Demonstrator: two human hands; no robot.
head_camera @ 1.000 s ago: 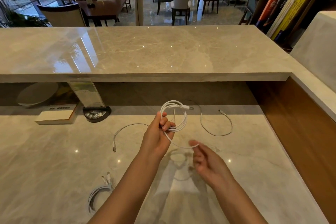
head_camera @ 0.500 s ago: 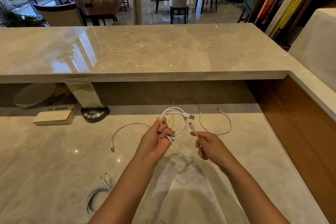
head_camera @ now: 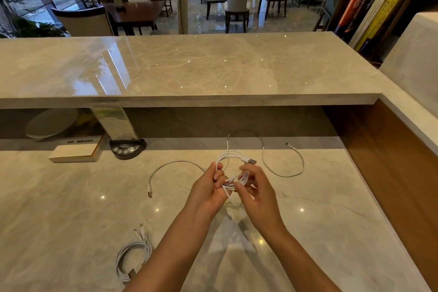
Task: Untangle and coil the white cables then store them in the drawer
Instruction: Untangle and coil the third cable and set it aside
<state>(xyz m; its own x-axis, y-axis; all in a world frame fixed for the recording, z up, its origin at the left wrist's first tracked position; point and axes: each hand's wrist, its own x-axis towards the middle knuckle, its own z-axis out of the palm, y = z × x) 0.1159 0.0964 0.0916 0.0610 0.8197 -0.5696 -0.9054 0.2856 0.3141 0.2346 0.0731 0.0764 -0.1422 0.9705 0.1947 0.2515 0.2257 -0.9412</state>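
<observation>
Head view: the left hand (head_camera: 208,191) grips a small coil of thin white cable (head_camera: 233,170) held up above the pale marble desk top (head_camera: 71,220), its fingers curled round the left side of the loops. The right hand (head_camera: 257,193) is just beside it on the right, thumb and fingers curled in against the lower right of the same loops; it looks like a pinch on the loose tail, though motion blur makes that hard to confirm. The coil stands roughly upright between the two hands, and a silver-tipped USB plug (head_camera: 251,161) sticks out to the right at its top, just above the right fingertips (head_camera: 246,169). So the free plug end lies on the right hand's side, and that hand is the nearer one to tuck it, while the left simply keeps the loops together.

On the desk, a second loose white cable (head_camera: 282,168) snakes away behind and to the right of the hands, and another white strand (head_camera: 166,166) runs left to a plug; neither looks coiled yet. A finished white coil (head_camera: 132,257) lies near the left forearm. No drawer is in sight
</observation>
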